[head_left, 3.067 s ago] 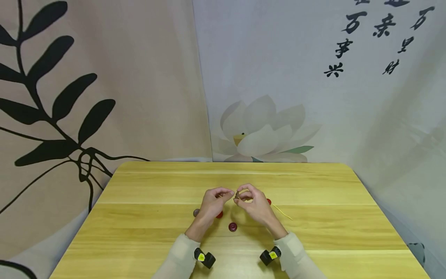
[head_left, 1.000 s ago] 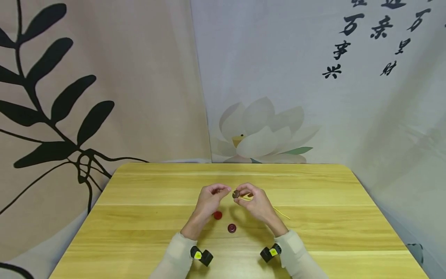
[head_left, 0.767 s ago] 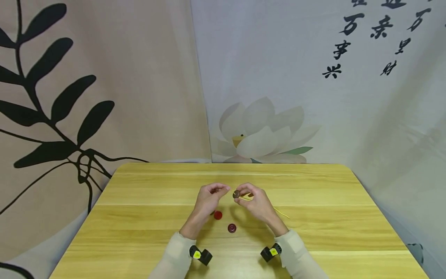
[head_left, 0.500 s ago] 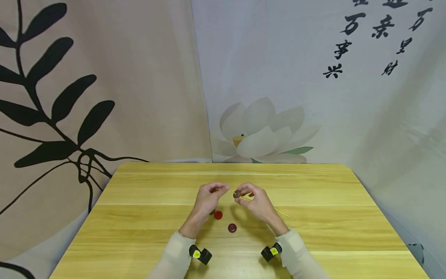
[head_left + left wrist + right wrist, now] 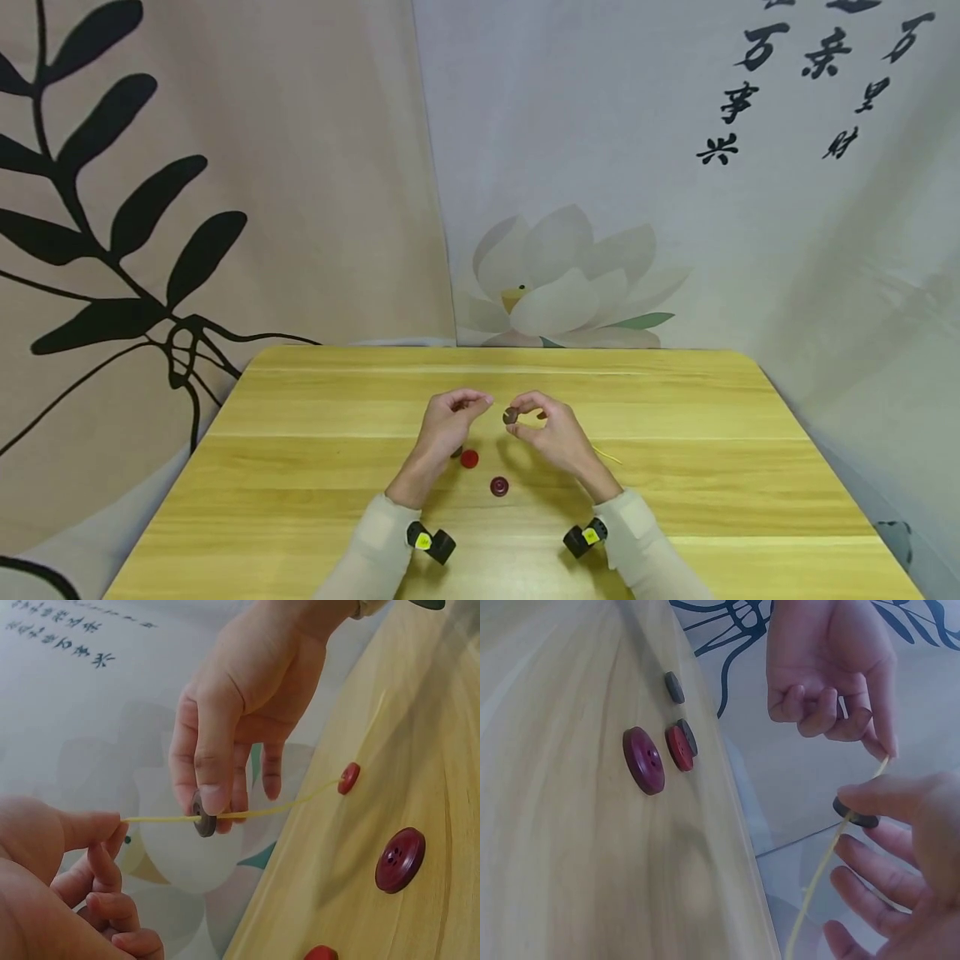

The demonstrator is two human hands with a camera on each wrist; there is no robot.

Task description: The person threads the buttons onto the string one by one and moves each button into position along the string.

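Between thumb and index finger, my left hand (image 5: 446, 427) pinches the end of a yellow string (image 5: 161, 820). My right hand (image 5: 557, 435) grips a dark brown button (image 5: 510, 415) by its edge, just to the right of the left fingertips. The string runs through this button, taut toward the left hand, as the left wrist view shows. On its other side the string slopes down to a small red button (image 5: 349, 778) threaded on it at the table. In the head view the right hand hides that red button.
On the wooden table (image 5: 300, 500) lie a maroon button (image 5: 499, 486) and a red button (image 5: 469, 459) in front of the hands. Dark buttons (image 5: 674, 688) lie beside the red one, partly hidden by the left wrist in the head view. A printed curtain (image 5: 337, 167) hangs behind.
The left hand has drawn slightly left, away from the right. The brown button has turned from edge-on to face the left hand. The threaded red button has gone out of sight behind the right hand.
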